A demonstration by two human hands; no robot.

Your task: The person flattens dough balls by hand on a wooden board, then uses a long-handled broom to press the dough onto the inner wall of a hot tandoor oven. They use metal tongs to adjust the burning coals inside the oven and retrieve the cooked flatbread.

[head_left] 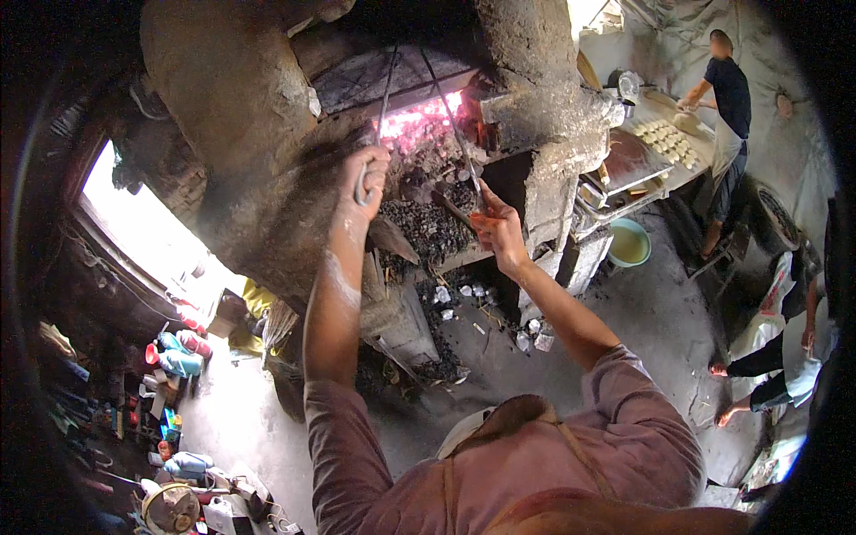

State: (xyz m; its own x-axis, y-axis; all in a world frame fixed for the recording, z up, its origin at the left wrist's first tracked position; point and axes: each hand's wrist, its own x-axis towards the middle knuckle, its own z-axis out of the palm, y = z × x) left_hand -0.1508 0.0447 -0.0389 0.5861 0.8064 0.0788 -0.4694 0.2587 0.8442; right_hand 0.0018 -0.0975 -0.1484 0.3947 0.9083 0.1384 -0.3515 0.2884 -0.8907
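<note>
My left hand (366,182) is closed around a long metal rod (386,100) whose curved loop end shows in the fist. My right hand (500,231) grips a second, slanting metal rod (452,120). Both rods run up to the dark mouth of a clay oven (555,100), and their far ends are lost in shadow. Behind them glows a bed of embers (418,127). Grey ash and black charcoal pieces (428,231) lie on the ledge below, between my hands. A short wooden stick (453,208) lies close to my right fingers; whether they touch is unclear.
At the right, a person (729,87) works at a table bearing rows of dough pieces (665,142). A basin of cloudy liquid (628,242) stands below. Another person's legs (756,368) show at far right. Crumpled scraps (525,341) litter the floor; a hand broom (277,324) stands left.
</note>
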